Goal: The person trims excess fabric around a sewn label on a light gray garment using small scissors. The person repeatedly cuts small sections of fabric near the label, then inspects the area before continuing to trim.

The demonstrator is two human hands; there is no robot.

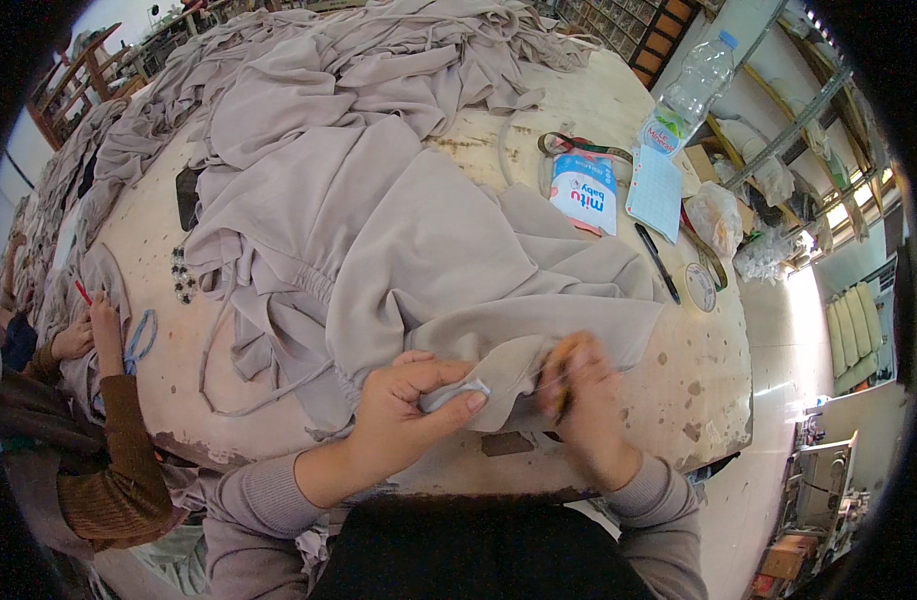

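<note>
The grey cloth [399, 230] lies heaped across the surface [679, 380], its corner at the near edge; soft, light, it should crumple, so I take the hem. My left hand [404, 415] pinches that corner shut. My right hand [584, 400] is blurred, seemingly closed around something orange.

garment [379, 230]: plain beige-grey | pouch [585, 193]: white, blue, pink | pen [658, 262]: black | notepad [656, 190]: pale blue grid

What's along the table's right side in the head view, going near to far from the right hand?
Right hand → black pen → white-and-blue wipes pack → clear plastic bottle.
</note>
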